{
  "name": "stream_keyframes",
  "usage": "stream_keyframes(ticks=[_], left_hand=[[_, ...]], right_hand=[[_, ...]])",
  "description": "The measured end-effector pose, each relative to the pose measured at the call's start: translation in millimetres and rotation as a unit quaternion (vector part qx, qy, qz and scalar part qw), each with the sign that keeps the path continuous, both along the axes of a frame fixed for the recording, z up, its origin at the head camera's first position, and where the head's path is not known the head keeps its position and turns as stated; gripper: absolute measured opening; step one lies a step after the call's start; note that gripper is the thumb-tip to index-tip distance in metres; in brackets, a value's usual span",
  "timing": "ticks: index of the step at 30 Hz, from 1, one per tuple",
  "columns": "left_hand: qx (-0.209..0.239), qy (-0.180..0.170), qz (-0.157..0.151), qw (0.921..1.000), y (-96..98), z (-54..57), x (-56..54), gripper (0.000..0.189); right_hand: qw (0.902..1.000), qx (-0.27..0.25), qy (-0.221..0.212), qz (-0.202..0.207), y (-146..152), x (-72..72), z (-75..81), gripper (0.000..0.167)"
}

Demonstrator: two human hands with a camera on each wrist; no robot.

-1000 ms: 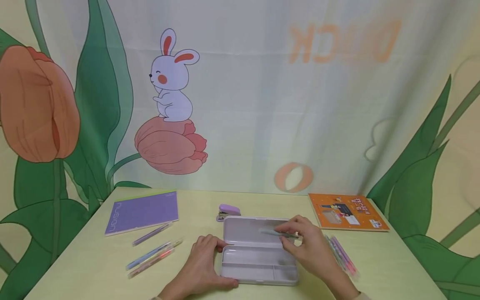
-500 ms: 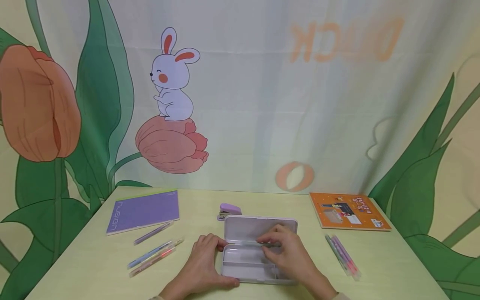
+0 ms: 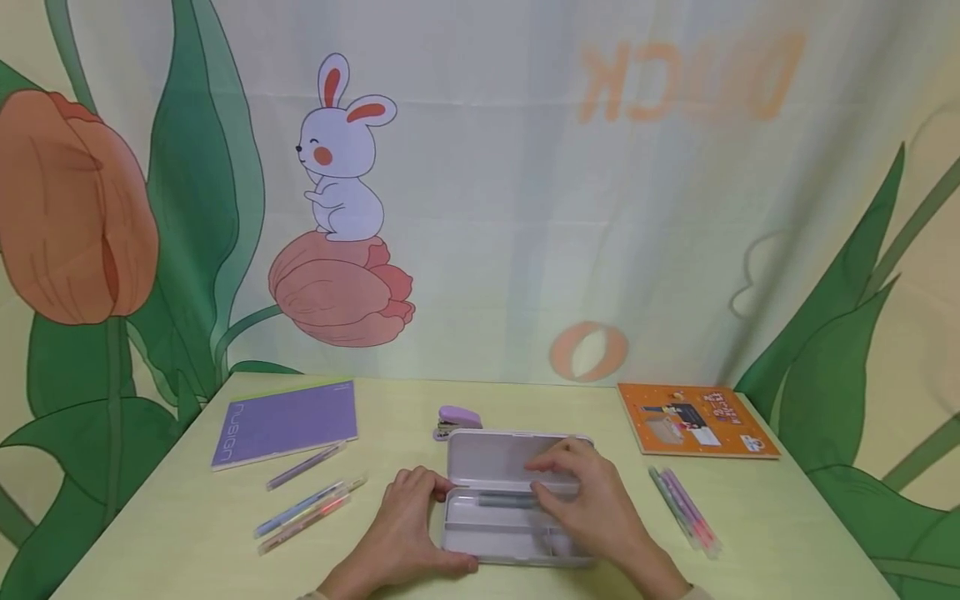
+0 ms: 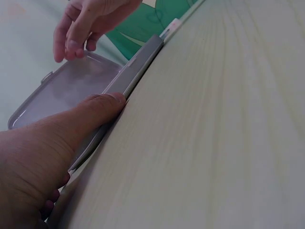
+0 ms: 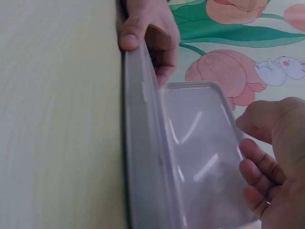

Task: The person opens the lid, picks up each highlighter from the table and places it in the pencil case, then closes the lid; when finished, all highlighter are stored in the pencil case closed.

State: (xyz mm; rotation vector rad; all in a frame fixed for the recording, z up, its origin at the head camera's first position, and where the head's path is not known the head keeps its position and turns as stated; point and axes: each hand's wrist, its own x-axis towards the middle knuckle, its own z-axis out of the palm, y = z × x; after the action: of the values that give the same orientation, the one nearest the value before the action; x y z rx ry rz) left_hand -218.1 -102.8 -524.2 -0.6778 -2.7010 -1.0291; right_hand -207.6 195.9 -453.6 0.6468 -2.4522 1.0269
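A grey pencil case (image 3: 495, 543) lies on the table with its lid (image 3: 483, 458) tipped back. My left hand (image 3: 408, 525) grips the case's left end, thumb along the front side and fingers toward the back, as the right wrist view also shows. In the long rear compartment lies a grey-green pen (image 3: 504, 500). Just over the right part of the case is my right hand (image 3: 600, 504), thumb and fingers apart and nothing held. It hides the pen's right end and part of the small front-right compartment.
Left of the case are a purple notebook (image 3: 288, 425), a purple pen (image 3: 306, 465) and several coloured pens (image 3: 300, 521). Behind it stands a purple stapler (image 3: 457, 419). To the right lie an orange book (image 3: 697, 422) and several more pens (image 3: 684, 510).
My right hand carried the pen down and left from over the lid into the rear compartment, let go of it and rose slightly. The left hand has stayed on the case.
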Motion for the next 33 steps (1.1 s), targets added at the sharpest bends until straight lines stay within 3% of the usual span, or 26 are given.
stream_keyframes(ticks=[8,17,26,33], left_hand=[[0.000,-0.005,0.003,1.0000,-1.5,-1.3,-0.4,0.093],[-0.002,-0.002,0.000,1.0000,0.0,-2.5,-2.3,0.095],[-0.004,-0.003,0.002,1.0000,1.5,-1.1,-0.4,0.095],[-0.003,-0.006,0.003,1.0000,0.8,-1.0,0.0,0.094]], right_hand=[[0.9989,-0.016,0.012,-0.044,18,-0.6,19.4,0.035],[0.9930,-0.025,0.027,-0.113,57,-4.5,24.1,0.034],[0.9758,-0.044,-0.027,-0.213,113,-5.7,15.2,0.027],[0.9592,-0.048,-0.086,-0.265,146,-1.4,8.8,0.034]])
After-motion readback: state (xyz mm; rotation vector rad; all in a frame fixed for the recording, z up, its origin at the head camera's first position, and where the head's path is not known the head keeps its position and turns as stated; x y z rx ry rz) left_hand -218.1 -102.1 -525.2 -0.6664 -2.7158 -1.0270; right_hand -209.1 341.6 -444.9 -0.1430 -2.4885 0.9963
